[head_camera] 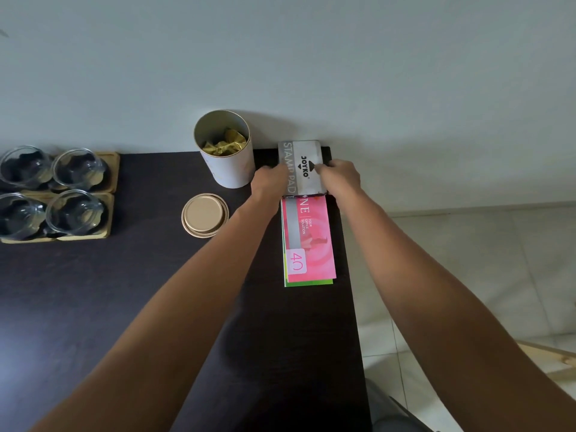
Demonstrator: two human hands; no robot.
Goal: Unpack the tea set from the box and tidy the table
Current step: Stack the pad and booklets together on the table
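Observation:
A grey stamp pad tin (304, 165) lies at the far right corner of the dark table (140, 275), on the far end of a pink booklet (310, 241) that covers a green one. My left hand (269, 182) grips the tin's left side and my right hand (339, 176) grips its right side. Just left of the tin stands an open white tea canister (229, 160) with gold packets inside. Its tan lid (205, 215) lies flat in front of it. Several glass cups (76, 168) sit on wooden coasters (112, 176) at the far left.
The table's right edge (350, 275) runs close beside the booklets, with tiled floor (467, 260) beyond. A pale wall (280, 73) backs the table. A wooden frame piece (548, 357) shows at the lower right.

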